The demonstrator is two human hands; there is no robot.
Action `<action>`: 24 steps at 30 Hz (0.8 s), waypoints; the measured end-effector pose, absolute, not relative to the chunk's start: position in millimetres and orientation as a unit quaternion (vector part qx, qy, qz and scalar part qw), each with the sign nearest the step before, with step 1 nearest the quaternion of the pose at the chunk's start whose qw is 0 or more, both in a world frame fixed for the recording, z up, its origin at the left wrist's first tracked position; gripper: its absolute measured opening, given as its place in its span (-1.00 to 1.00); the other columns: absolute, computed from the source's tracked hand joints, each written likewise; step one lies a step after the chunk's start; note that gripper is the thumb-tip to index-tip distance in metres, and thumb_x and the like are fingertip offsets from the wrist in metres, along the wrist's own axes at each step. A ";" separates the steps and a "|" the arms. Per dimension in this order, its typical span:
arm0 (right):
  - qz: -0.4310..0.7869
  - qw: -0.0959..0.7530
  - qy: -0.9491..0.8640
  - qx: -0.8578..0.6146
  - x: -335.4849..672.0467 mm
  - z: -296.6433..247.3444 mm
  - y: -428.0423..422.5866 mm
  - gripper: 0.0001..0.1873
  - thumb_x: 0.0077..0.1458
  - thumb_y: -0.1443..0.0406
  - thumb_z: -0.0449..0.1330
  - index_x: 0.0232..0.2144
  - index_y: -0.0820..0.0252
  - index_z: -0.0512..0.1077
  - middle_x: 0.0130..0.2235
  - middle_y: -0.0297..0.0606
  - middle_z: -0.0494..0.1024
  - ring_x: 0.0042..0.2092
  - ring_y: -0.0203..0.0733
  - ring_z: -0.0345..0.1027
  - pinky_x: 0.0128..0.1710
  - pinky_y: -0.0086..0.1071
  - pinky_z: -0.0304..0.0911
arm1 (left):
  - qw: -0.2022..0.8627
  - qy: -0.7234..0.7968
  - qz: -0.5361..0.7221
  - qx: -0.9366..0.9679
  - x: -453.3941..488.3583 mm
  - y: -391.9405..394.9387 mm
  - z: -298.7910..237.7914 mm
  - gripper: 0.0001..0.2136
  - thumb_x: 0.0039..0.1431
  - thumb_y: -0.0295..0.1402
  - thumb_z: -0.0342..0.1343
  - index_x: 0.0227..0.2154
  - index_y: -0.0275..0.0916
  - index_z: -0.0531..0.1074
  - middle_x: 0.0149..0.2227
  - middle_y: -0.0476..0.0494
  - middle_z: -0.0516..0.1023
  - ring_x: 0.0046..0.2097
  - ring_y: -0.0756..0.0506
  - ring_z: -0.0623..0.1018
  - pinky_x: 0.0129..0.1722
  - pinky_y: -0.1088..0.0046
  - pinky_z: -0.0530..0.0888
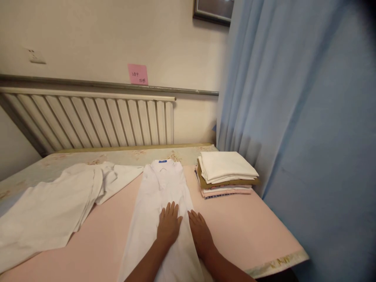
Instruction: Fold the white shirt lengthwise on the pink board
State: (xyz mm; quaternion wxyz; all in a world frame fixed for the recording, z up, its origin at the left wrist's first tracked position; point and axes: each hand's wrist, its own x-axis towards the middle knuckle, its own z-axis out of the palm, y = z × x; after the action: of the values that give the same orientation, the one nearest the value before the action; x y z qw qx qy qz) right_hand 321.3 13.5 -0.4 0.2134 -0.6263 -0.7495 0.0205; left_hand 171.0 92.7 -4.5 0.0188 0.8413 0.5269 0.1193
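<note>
A white shirt (164, 184) lies lengthwise in front of me, its collar with a blue label at the far end and its sides folded in to a long narrow shape. My left hand (169, 224) rests flat on the middle of the shirt, fingers spread a little. At the shirt's right edge lies my right hand (200, 231), fingers stretched out and palm down, touching the fabric's side. Neither hand grips anything. The near end of the shirt runs out of view below my forearms.
A neat stack of folded clothes (227, 168) stands to the right. White garments (58, 199) lie loosely on the left. A pink cloth (249, 231) covers the table. Behind are a radiator (117, 121) and a pink note (138, 74); a blue curtain (308, 117) hangs at right.
</note>
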 end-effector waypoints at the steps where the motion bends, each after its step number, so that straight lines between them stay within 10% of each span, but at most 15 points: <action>1: 0.020 0.214 -0.750 -0.625 321.3 0.1 12.8 -0.44 0.16 0.32 0.06 0.22 0.21 0.21 0.24 -0.10 0.25 0.29 -0.03 0.02 0.30 -0.07 -0.12 | 0.016 0.525 0.122 0.842 169.5 91.1 -4.4 -0.51 0.29 -0.22 -0.21 0.23 -0.28 0.18 0.32 -0.21 0.12 0.34 -0.23 0.06 0.28 0.07 0.05; 16: 0.097 0.408 -0.619 -0.664 334.6 -15.0 16.9 -0.50 0.20 0.35 -0.15 0.12 0.27 0.34 0.09 -0.13 0.45 0.12 -0.16 0.33 0.16 -0.21 0.23 | 0.001 0.515 0.111 0.850 152.7 31.5 -4.9 -0.52 0.28 -0.28 -0.22 0.24 -0.24 0.17 0.32 -0.20 0.11 0.34 -0.23 0.07 0.28 0.03 0.09; 24: 0.003 0.373 -0.732 -0.571 334.7 -13.7 3.6 -0.53 0.23 0.28 -0.05 0.18 0.16 0.27 0.26 -0.16 0.21 0.28 -0.13 0.06 0.22 -0.10 0.12 | -0.008 0.476 0.132 0.869 149.7 -11.6 -5.1 -0.53 0.25 -0.34 -0.16 0.23 -0.18 0.20 0.29 -0.21 0.15 0.32 -0.27 0.12 0.24 -0.09 0.17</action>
State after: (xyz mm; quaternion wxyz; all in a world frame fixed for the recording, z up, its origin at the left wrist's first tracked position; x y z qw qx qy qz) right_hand 334.7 3.6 -13.7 0.3726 -0.5709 -0.7316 0.0028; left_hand 149.7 -11.6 -5.1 -0.0076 0.8694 0.4763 0.1316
